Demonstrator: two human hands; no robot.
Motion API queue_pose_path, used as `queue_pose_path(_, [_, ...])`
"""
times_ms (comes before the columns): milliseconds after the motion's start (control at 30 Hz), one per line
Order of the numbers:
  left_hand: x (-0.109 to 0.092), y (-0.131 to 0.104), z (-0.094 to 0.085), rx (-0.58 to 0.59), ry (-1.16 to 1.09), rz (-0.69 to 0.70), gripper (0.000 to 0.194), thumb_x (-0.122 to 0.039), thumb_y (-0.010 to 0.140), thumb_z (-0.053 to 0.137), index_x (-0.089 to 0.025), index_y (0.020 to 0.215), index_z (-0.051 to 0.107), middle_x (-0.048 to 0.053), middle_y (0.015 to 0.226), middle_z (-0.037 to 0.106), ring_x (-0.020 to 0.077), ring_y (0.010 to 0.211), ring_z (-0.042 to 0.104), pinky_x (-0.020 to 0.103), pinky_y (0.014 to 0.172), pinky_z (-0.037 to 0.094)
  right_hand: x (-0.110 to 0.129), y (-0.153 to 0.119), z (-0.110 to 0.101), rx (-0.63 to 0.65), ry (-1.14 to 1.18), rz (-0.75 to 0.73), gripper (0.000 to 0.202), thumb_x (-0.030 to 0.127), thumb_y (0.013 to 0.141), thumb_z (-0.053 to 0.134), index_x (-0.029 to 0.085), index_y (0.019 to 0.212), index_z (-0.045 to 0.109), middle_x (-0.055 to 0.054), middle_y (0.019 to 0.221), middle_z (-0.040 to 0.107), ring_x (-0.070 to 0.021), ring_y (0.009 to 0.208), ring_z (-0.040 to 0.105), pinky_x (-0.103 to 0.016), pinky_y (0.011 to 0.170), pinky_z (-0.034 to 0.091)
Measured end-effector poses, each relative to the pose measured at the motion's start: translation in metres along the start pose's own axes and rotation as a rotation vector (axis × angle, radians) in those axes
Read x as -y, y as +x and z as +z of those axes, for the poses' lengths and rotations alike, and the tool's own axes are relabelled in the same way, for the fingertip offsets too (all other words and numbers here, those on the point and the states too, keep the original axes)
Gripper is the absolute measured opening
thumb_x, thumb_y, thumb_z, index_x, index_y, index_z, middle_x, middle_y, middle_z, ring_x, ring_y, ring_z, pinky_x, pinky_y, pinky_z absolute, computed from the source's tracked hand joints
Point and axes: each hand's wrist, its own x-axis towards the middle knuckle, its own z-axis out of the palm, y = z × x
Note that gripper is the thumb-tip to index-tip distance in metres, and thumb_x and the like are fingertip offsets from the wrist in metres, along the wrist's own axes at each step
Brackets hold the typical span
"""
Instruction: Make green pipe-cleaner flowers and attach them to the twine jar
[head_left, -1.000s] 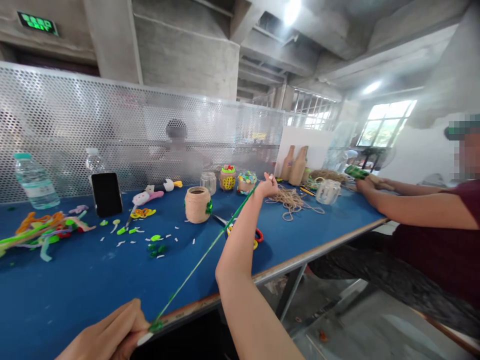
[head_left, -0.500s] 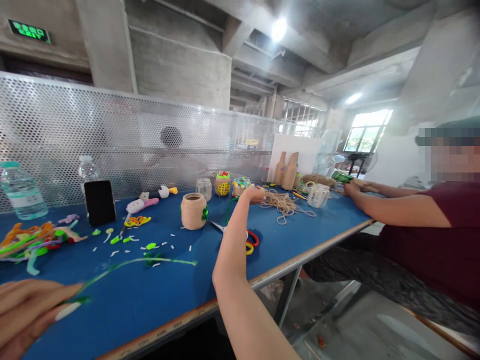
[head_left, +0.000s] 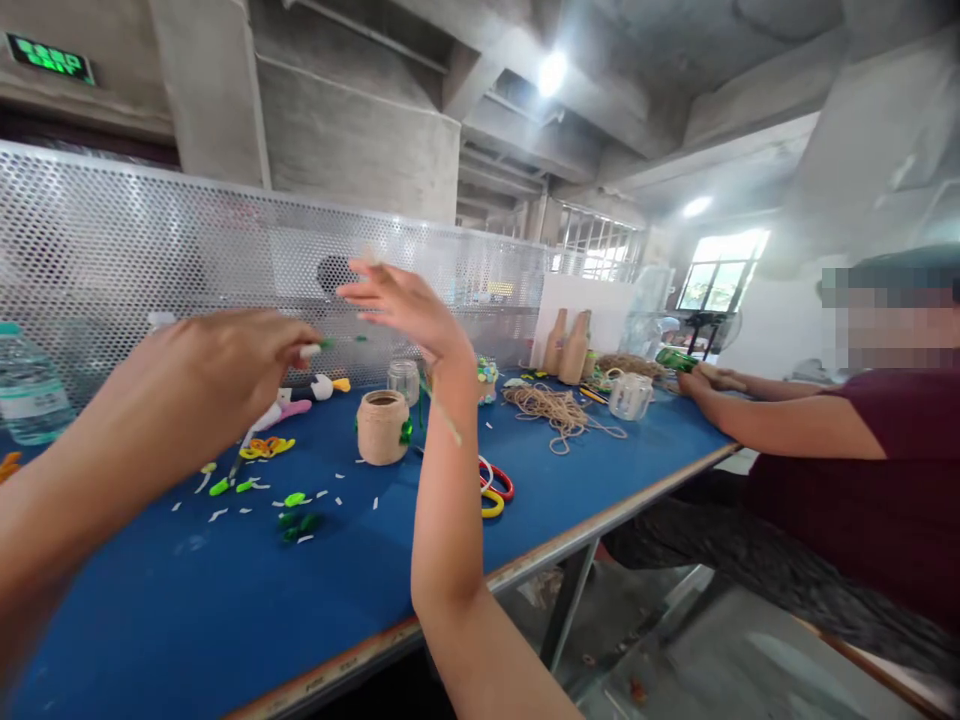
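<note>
My left hand (head_left: 232, 370) is raised over the left of the table, fingers pinched on a green pipe cleaner (head_left: 327, 344) of which only a short bit shows. To its right my right hand (head_left: 409, 305) is lifted with fingers stretched and apart, blurred at the tips. A thin green strand (head_left: 448, 415) crosses in front of my right forearm; where it is attached, I cannot tell. Below the hands stands a twine-wrapped jar (head_left: 381, 430) with green trim. Dark green curled pieces (head_left: 298, 525) lie on the table nearer me. Scissors (head_left: 495, 490) with red and yellow handles are partly behind my forearm.
The blue table (head_left: 225, 620) carries paper scraps, a clear jar (head_left: 403, 380), tangled twine (head_left: 559, 410), another glass jar (head_left: 631, 397) and wrapped bottles (head_left: 576, 348). A water bottle (head_left: 30, 390) stands left. At right, a person (head_left: 817, 470) handles a green bottle (head_left: 676, 358).
My left hand has risen from the lower left towards the middle with the pipe cleaner. My right hand has moved up and left, its fingers now spread. The view has shifted slightly.
</note>
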Motion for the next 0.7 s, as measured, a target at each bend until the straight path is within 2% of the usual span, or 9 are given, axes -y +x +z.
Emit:
queue_pose_path(67, [0.006, 0.016, -0.002, -0.023, 0.135, -0.068, 0.025, -0.015, 0.075, 0.045, -0.026, 0.084, 0.066, -0.001, 0.074, 0.065, 0.0262, 0.069, 0.064, 0.039, 0.067, 0.049, -0.003, 0.004, 0.008, 0.085, 0.086, -0.043, 0.041, 0.043, 0.092, 0.048, 0.015, 0.121, 0.054, -0.008, 0.105, 0.069, -0.0146, 0.093, 0.066, -0.024, 0.079, 0.053])
queue_pose_path(133, [0.012, 0.025, 0.001, -0.062, 0.152, -0.210, 0.030, -0.009, 0.075, 0.047, -0.026, 0.092, 0.065, -0.002, 0.068, 0.064, 0.0255, 0.063, 0.063, 0.038, 0.064, 0.049, -0.010, 0.011, 0.014, 0.106, 0.149, -0.067, 0.038, 0.038, 0.088, 0.056, 0.014, 0.117, 0.056, -0.005, 0.094, 0.070, -0.0106, 0.073, 0.067, -0.019, 0.065, 0.052])
queue_pose_path(200, [0.020, 0.026, 0.006, -0.071, 0.080, -0.300, 0.045, -0.005, 0.074, 0.053, -0.028, 0.113, 0.058, -0.005, 0.065, 0.063, 0.0239, 0.060, 0.062, 0.036, 0.067, 0.048, -0.019, 0.019, 0.021, 0.070, 0.200, -0.076, 0.030, 0.030, 0.085, 0.062, 0.013, 0.109, 0.059, 0.000, 0.078, 0.069, -0.0055, 0.056, 0.060, -0.015, 0.055, 0.047])
queue_pose_path(267, [0.030, 0.024, 0.011, -0.073, -0.047, -0.290, 0.062, -0.001, 0.073, 0.057, -0.030, 0.127, 0.045, -0.009, 0.063, 0.063, 0.0209, 0.059, 0.062, 0.031, 0.069, 0.047, -0.030, 0.029, 0.031, 0.035, 0.261, -0.083, 0.019, 0.023, 0.082, 0.065, 0.013, 0.099, 0.063, 0.005, 0.066, 0.064, -0.0028, 0.051, 0.053, -0.013, 0.052, 0.043])
queue_pose_path(300, [0.036, 0.022, 0.012, -0.076, -0.104, -0.268, 0.063, 0.001, 0.074, 0.057, -0.030, 0.127, 0.044, -0.010, 0.063, 0.063, 0.0191, 0.059, 0.062, 0.028, 0.068, 0.046, -0.035, 0.034, 0.037, 0.031, 0.297, -0.085, 0.013, 0.020, 0.081, 0.066, 0.014, 0.093, 0.064, 0.007, 0.062, 0.061, -0.0025, 0.051, 0.051, -0.013, 0.052, 0.041])
queue_pose_path(367, [0.046, 0.020, 0.015, -0.109, -0.154, -0.262, 0.050, 0.003, 0.074, 0.057, -0.028, 0.114, 0.053, -0.010, 0.062, 0.062, 0.0167, 0.061, 0.063, 0.025, 0.064, 0.044, -0.044, 0.044, 0.052, 0.038, 0.374, -0.077, 0.002, 0.016, 0.081, 0.064, 0.015, 0.083, 0.066, 0.008, 0.057, 0.057, -0.0024, 0.051, 0.049, -0.013, 0.051, 0.039])
queue_pose_path(467, [0.061, 0.019, 0.018, -0.206, -0.133, -0.330, 0.027, 0.001, 0.075, 0.057, -0.024, 0.084, 0.061, -0.007, 0.064, 0.062, 0.0155, 0.066, 0.064, 0.025, 0.062, 0.045, -0.050, 0.055, 0.074, 0.039, 0.506, -0.044, 0.010, 0.014, 0.083, 0.061, 0.016, 0.073, 0.064, 0.009, 0.054, 0.054, -0.0021, 0.048, 0.043, -0.014, 0.047, 0.034])
queue_pose_path(600, [0.079, 0.015, 0.023, -0.281, -0.104, -0.329, 0.010, -0.014, 0.079, 0.059, -0.023, 0.080, 0.062, 0.000, 0.075, 0.062, 0.0174, 0.069, 0.062, 0.030, 0.062, 0.046, -0.053, 0.061, 0.092, 0.039, 0.659, 0.045, 0.014, 0.012, 0.084, 0.059, 0.016, 0.072, 0.062, 0.008, 0.060, 0.057, -0.0019, 0.045, 0.041, -0.015, 0.045, 0.034])
queue_pose_path(700, [0.086, 0.011, 0.030, -0.347, -0.103, -0.298, 0.006, -0.020, 0.078, 0.059, -0.022, 0.081, 0.064, 0.004, 0.083, 0.061, 0.0194, 0.073, 0.061, 0.032, 0.060, 0.046, -0.052, 0.063, 0.101, 0.027, 0.731, 0.136, 0.016, 0.009, 0.085, 0.058, 0.015, 0.070, 0.061, 0.005, 0.061, 0.060, -0.0020, 0.045, 0.042, -0.015, 0.043, 0.034])
